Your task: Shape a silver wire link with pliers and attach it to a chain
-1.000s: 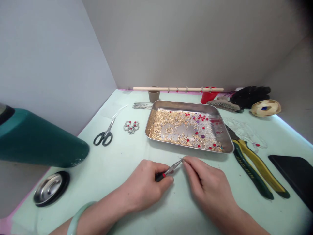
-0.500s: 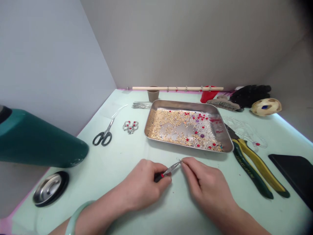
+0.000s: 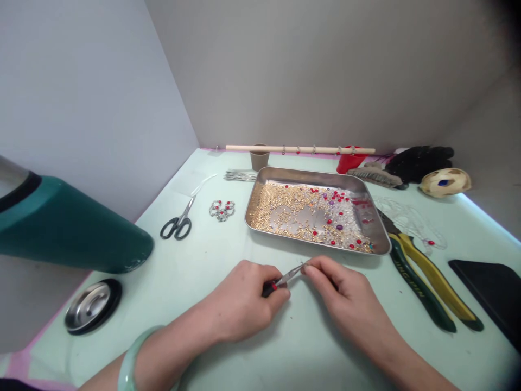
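Small pliers (image 3: 289, 276) with a dark, red-marked handle are held in my left hand (image 3: 248, 301), their jaws pointing up and to the right. My right hand (image 3: 345, 296) pinches a tiny piece of wire at the plier tips; its shape is too small to make out. Just beyond both hands lies a metal tray (image 3: 317, 248) of gold and clear beads with scattered red and purple ones. A wire-and-red-bead piece (image 3: 222, 210) rests left of the tray, near black-handled scissors (image 3: 176, 227).
A green bottle (image 3: 77, 225) and a round lid (image 3: 93, 307) stand at left. Large green-yellow pliers (image 3: 423, 282) and a black object (image 3: 488, 288) lie right. Behind the tray are a brown cup (image 3: 259, 159), a red cup (image 3: 350, 162) and a wooden rod (image 3: 260, 148) with rings.
The whole view has shifted slightly. My right fingers have bent closer round the plier tips, and the small wire loop seen there before is less visible.
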Demonstrator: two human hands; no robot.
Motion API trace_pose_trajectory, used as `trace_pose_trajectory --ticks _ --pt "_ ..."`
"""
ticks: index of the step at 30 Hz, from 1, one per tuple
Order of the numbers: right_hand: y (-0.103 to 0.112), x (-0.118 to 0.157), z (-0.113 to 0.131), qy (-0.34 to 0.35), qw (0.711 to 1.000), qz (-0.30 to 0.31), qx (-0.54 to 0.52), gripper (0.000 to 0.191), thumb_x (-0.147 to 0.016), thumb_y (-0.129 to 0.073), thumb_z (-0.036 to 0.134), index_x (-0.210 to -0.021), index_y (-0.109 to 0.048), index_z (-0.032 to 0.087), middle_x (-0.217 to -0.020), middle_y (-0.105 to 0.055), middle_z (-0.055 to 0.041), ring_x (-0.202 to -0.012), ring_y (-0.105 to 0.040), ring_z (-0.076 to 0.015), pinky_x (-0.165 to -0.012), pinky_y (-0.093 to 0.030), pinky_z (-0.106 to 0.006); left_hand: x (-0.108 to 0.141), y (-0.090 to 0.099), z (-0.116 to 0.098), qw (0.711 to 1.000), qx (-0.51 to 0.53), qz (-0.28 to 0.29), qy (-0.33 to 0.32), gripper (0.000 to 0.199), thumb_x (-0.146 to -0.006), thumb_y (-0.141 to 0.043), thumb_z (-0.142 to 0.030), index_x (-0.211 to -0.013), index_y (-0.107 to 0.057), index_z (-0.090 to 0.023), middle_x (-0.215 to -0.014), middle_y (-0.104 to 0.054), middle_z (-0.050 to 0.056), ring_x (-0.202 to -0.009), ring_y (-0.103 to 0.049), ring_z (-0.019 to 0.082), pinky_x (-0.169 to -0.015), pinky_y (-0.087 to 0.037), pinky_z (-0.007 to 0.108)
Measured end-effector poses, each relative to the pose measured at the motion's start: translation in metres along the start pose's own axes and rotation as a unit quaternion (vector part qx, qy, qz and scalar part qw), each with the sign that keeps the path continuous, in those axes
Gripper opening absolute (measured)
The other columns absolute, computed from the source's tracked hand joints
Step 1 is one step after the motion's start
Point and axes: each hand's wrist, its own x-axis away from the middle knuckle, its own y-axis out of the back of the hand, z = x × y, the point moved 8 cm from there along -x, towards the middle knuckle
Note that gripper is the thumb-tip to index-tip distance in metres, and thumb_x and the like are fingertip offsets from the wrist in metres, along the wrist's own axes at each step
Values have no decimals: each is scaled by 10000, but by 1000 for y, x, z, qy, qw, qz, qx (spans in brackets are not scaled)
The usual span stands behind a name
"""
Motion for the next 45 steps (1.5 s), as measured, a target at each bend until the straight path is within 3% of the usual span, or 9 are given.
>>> trace_pose_trajectory --ticks 8,15,17,20,23,45 --pt "-6 0 -13 -71 984 60 -154 260 -871 -453 409 -768 -580 207 -598 -448 38 -569 -408 -115 -529 -323 -233 -4 -7 6 988 136 67 19 248 -815 -490 -349 -817 -627 -142 -615 -515 -10 -548 -412 87 -511 -290 214" --pt "-4 -1 -8 -60 979 41 -189 232 -852 -499 384 -754 -583 192 -656 -513 19 -627 -441 -116 -558 -328 -226 -5 -8 8 985 156 75 26 264 -819 -500 -352 -867 -648 -138 -599 -495 -18 -525 -414 78 -490 -295 204" --pt "-10 0 -12 -88 961 61 -254 230 -849 -506 393 -781 -584 188 -561 -432 44 -522 -362 -91 -481 -263 -217 -5 -9 8 981 175 79 27 267 -816 -510 -350 -906 -650 -140 -595 -483 -22 -519 -416 76 -492 -309 201" --pt "-22 3 -17 -140 913 112 -368 256 -851 -503 423 -811 -571 180 -468 -250 93 -429 -176 -67 -419 -123 -228 -6 -12 10 972 210 95 37 293 -804 -531 -360 -962 -640 -139 -606 -488 -23 -504 -413 73 -489 -330 203" --pt "-25 5 -16 -151 885 124 -422 252 -847 -527 419 -825 -569 172 -469 -212 104 -433 -121 -59 -420 -83 -236 -6 -12 11 968 226 103 40 308 -795 -546 -369 -977 -635 -137 -625 -504 -16 -504 -418 74 -494 -347 208" --pt "-21 2 -20 -134 906 90 -392 240 -839 -543 418 -855 -582 182 -476 -262 93 -434 -193 -64 -424 -115 -241 -6 -9 11 969 224 94 47 302 -777 -573 -355 -982 -657 -150 -593 -488 -26 -513 -412 74 -502 -339 201"
